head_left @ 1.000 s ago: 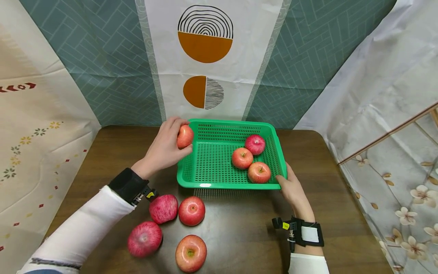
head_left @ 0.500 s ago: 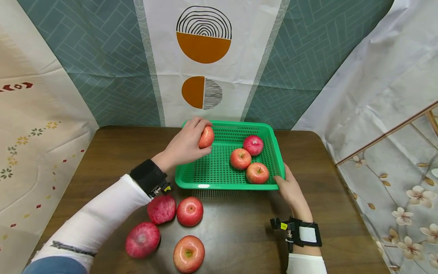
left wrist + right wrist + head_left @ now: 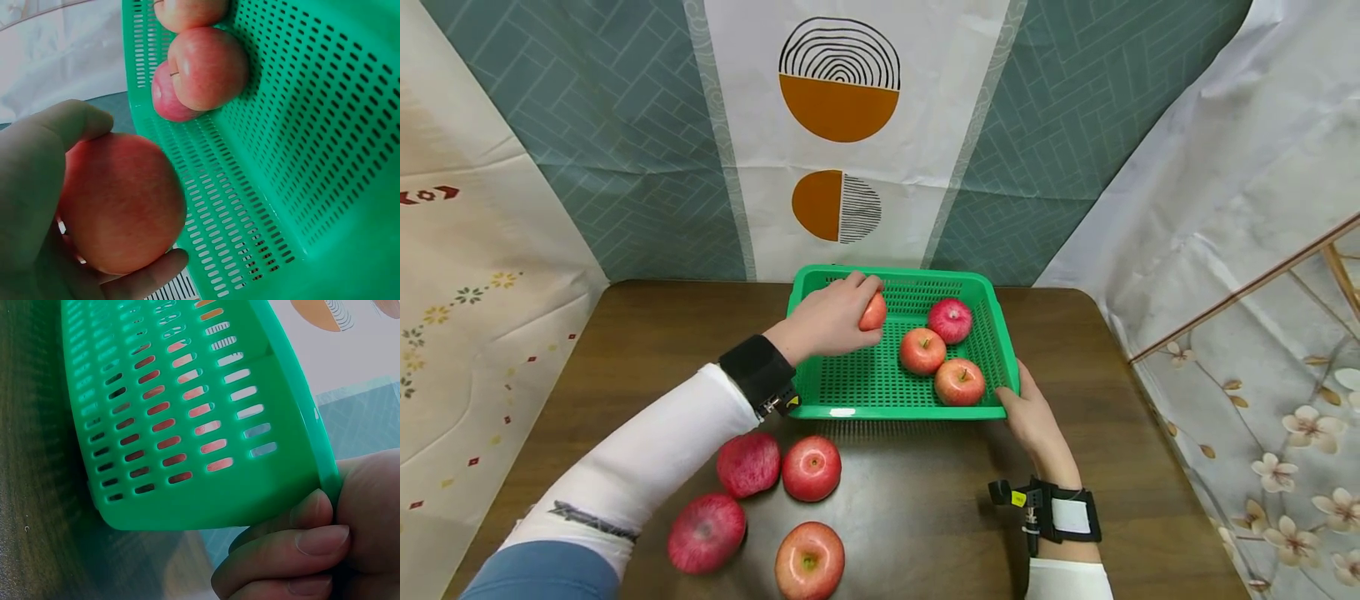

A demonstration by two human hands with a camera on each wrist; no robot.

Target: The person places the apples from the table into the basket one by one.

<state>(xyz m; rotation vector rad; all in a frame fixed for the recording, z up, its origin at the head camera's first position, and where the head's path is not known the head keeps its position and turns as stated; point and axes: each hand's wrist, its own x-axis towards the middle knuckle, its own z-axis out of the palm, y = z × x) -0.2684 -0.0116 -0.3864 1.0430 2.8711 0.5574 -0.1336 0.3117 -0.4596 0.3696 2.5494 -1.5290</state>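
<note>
My left hand (image 3: 838,318) grips a red apple (image 3: 122,203) over the left half of the green plastic basket (image 3: 820,412). In the left wrist view the thumb and fingers wrap round the apple's side, and part of the hand is in shadow. Inside the basket, toward its right end, lie a darker red apple (image 3: 950,321), a lighter apple (image 3: 922,351) and another apple (image 3: 959,382), close together. My right hand (image 3: 1036,417) pinches the basket's rim at the front right corner; the right wrist view shows its curled fingers (image 3: 294,556) under the rim.
Several pieces of fruit lie on the dark wooden table (image 3: 940,517) in front of the basket: a red apple (image 3: 812,468), a dark red one (image 3: 748,464), another dark red one (image 3: 707,533) and a paler apple (image 3: 809,560). Patterned cloth (image 3: 1037,142) hangs behind the table.
My left hand has carried its apple rightward from the basket's left rim to above its inside. My right hand keeps its hold on the corner. The view has shifted slightly.
</note>
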